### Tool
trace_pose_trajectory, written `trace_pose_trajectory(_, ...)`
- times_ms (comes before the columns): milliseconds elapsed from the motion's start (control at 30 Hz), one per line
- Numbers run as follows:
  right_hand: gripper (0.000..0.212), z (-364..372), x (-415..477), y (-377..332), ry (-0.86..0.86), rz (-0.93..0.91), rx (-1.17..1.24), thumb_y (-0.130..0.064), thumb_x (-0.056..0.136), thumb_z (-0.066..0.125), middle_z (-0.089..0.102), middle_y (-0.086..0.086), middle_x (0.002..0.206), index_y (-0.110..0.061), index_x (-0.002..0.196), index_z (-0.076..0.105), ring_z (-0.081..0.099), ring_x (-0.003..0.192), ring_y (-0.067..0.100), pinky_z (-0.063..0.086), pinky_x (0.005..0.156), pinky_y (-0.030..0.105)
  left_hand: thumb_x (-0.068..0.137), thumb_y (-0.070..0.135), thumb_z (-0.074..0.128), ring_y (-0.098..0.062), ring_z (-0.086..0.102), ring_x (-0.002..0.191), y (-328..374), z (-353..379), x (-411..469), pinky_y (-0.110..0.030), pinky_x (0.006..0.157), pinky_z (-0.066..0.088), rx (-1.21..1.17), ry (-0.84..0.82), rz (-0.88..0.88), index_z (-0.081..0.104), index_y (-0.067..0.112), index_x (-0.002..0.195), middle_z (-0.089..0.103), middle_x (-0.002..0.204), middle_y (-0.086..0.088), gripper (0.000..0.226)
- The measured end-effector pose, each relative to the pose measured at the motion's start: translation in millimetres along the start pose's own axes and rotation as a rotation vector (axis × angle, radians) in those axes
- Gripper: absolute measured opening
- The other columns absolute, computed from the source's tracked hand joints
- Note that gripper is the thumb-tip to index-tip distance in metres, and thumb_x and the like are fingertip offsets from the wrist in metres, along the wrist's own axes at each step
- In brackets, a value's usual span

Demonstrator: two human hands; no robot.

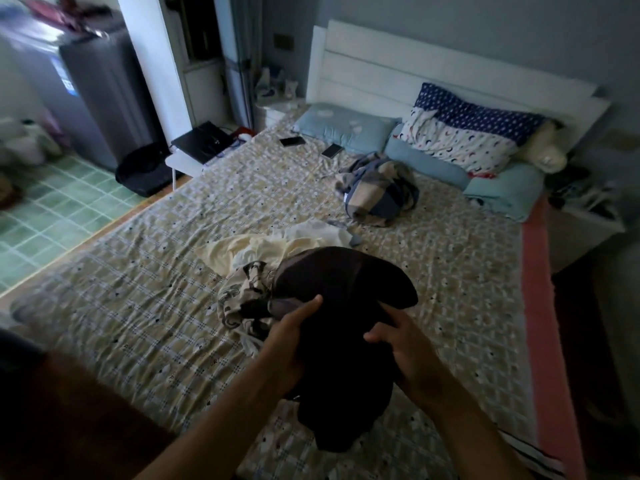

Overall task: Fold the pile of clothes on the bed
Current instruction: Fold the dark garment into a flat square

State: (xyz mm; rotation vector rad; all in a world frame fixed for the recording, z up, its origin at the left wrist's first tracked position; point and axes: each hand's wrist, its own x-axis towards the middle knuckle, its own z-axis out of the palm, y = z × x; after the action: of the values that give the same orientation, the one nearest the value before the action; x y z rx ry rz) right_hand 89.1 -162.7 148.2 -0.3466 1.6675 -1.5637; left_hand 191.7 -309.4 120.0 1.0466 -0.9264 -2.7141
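A black garment (341, 285) hangs bunched over the bed, held up by both hands. My left hand (289, 344) grips its left side with the thumb pointing up. My right hand (401, 344) grips its right side. Behind it on the checked bedsheet (145, 306) lies the pile of clothes: a black-and-white patterned piece (242, 292), a cream garment (249, 247) and a white one (318, 232). Farther back near the pillows sits a crumpled blue-and-beige plaid garment (377, 188). The lower end of the black garment droops toward the sheet near me.
Two phones (292, 141) (332, 150) lie on the sheet by the light blue pillow (343, 124). A starred pillow (464, 133) leans on the white headboard (398, 64). A laptop (204, 140) rests on a small white table at the bed's left; a dark basket (145, 171) stands on the green tiles.
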Motion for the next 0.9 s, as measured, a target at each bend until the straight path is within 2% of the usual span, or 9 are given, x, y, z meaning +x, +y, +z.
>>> trace_pose_trajectory(133, 0.045, -12.7, -29.4, -35.3, -0.091, -0.125, -0.226, -0.003, 0.081, 0.070, 0.071, 0.001, 0.115, -0.018, 0.123, 0.063, 0.067, 0.109, 0.018, 0.055, 0.090, 0.031, 0.067, 0.028, 0.089, -0.037, 0.069, 0.100, 27.4, 49.2, -13.1, -0.043, 0.081, 0.057, 0.111, 0.037, 0.230, 0.063, 0.004, 0.126, 0.068, 0.120, -0.024, 0.069)
trace_pose_trajectory(267, 0.028, -38.7, -63.0, -87.7, -0.245, -0.249, -0.325, 0.007, 0.093, 0.055, 0.075, -0.013, 0.090, -0.014, 0.108, 0.064, 0.069, 0.090, 0.000, 0.051, 0.077, 0.016, 0.077, -0.001, 0.075, -0.037, 0.070, 0.090, 63.2, 99.3, -33.8, -0.053, 0.085, 0.058, 0.341, 0.080, 0.553, 0.066, 0.006, 0.109, 0.073, 0.103, -0.021, 0.034)
trace_pose_trajectory(333, 0.023, -56.1, -73.7, -111.0, -0.149, -0.324, -0.367, 0.008, 0.094, 0.054, 0.073, -0.011, 0.076, -0.011, 0.096, 0.067, 0.068, 0.076, -0.002, 0.049, 0.068, 0.012, 0.068, -0.005, 0.077, -0.025, 0.071, 0.084, 85.3, 124.4, -46.9, -0.047, 0.085, 0.058, 0.496, 0.048, 0.729, 0.065, 0.015, 0.098, 0.075, 0.090, -0.006, 0.037)
trace_pose_trajectory(400, 0.024, -72.6, -78.4, -131.7, 0.014, -0.432, -0.359, 0.008, 0.094, 0.054, 0.072, -0.007, 0.067, -0.010, 0.086, 0.068, 0.067, 0.066, 0.001, 0.048, 0.062, 0.012, 0.062, -0.002, 0.072, -0.002, 0.067, 0.071, 107.1, 144.4, -60.4, -0.027, 0.076, 0.057, 0.642, -0.001, 0.873, 0.059, 0.020, 0.089, 0.072, 0.073, 0.012, 0.038)
trace_pose_trajectory(467, 0.020, -83.8, -77.2, -150.0, 0.198, -0.546, -0.360, 0.004, 0.091, 0.061, 0.072, -0.006, 0.069, -0.014, 0.086, 0.068, 0.068, 0.067, 0.001, 0.050, 0.062, 0.015, 0.067, -0.002, 0.069, 0.011, 0.059, 0.059, 125.8, 161.9, -74.9, -0.012, 0.060, 0.047, 0.783, -0.026, 0.995, 0.050, 0.023, 0.080, 0.066, 0.063, 0.013, 0.034)
trace_pose_trajectory(533, 0.018, -86.4, -73.6, -169.0, 0.359, -0.667, -0.405, -0.004, 0.087, 0.071, 0.071, -0.006, 0.082, -0.016, 0.098, 0.065, 0.066, 0.078, -0.001, 0.049, 0.068, 0.016, 0.072, 0.002, 0.064, 0.015, 0.056, 0.060, 142.6, 174.7, -88.1, -0.010, 0.059, 0.041, 0.949, -0.085, 1.092, 0.047, 0.025, 0.078, 0.063, 0.065, 0.013, 0.029)
trace_pose_trajectory(667, 0.071, -78.8, -57.9, -205.2, 0.375, -0.697, -0.396, -0.027, 0.081, 0.079, 0.053, 0.000, 0.132, -0.020, 0.142, 0.043, 0.051, 0.120, 0.011, 0.045, 0.096, 0.025, 0.066, 0.037, 0.056, 0.017, 0.055, 0.074, 171.2, 189.1, -111.1, -0.010, 0.066, 0.039, 1.263, -0.251, 1.158, 0.052, 0.035, 0.080, 0.058, 0.082, 0.041, 0.015)
trace_pose_trajectory(800, 0.056, -65.1, -40.4, -225.4, 0.054, -0.569, 0.057, -0.008, 0.085, 0.071, 0.065, 0.011, 0.128, -0.016, 0.137, 0.051, 0.062, 0.118, 0.028, 0.055, 0.096, 0.036, 0.076, 0.024, 0.083, 0.007, 0.062, 0.074, 193.7, 201.8, -113.1, -0.016, 0.073, 0.051, 1.162, -0.448, 1.047, 0.065, 0.036, 0.082, 0.067, 0.075, 0.023, 0.022)
trace_pose_trajectory(900, 0.055, -64.8, -28.3, -221.7, 0.048, -0.502, 0.152, 0.003, 0.082, 0.065, 0.066, 0.019, 0.125, -0.009, 0.135, 0.055, 0.062, 0.116, 0.040, 0.052, 0.099, 0.048, 0.094, 0.011, 0.062, 0.000, 0.059, 0.063, 207.4, 213.3, -112.8, -0.017, 0.065, 0.050, 0.953, -0.440, 1.029, 0.058, 0.016, 0.080, 0.061, 0.065, 0.013, 0.016)
